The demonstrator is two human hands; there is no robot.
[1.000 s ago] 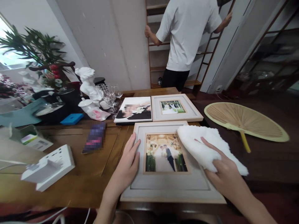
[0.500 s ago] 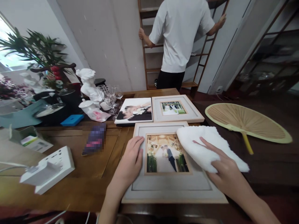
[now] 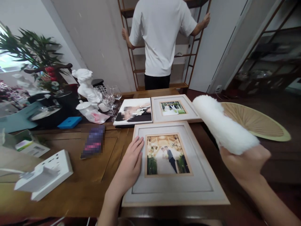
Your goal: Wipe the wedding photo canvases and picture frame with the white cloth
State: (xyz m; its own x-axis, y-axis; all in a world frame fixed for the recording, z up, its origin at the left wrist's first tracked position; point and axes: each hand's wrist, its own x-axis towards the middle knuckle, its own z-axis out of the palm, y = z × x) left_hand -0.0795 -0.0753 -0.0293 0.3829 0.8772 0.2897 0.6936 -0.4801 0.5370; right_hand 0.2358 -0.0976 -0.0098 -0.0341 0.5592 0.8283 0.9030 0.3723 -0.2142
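Note:
My left hand [image 3: 131,160] lies on the left edge of a pale-framed wedding photo [image 3: 204,188], its fingers stretched out along the rim. Behind glare, the picture shows a couple before a lit staircase. To the right of this frame, my right hand [image 3: 246,166] is closed around the lower end of a fluffy white cloth [image 3: 218,122]. The cloth is raised off the glass, partly covering a palm-leaf fan [image 3: 256,121]. Just beyond lie a second framed photo [image 3: 174,108] and a white-edged photo panel [image 3: 134,111], side by side.
On the left stand a power strip [image 3: 53,175], a small open box [image 3: 33,144], a blurred purple item [image 3: 93,141], a blue box [image 3: 69,122], wine glasses [image 3: 109,100] and a white bust [image 3: 84,86]. Past the wooden table, a person [image 3: 160,37] in a white shirt grips a shelf rack [image 3: 191,59].
My right hand has lifted the cloth off the photo frame and moved it right and up. My left hand stays on the frame. The view has shifted slightly.

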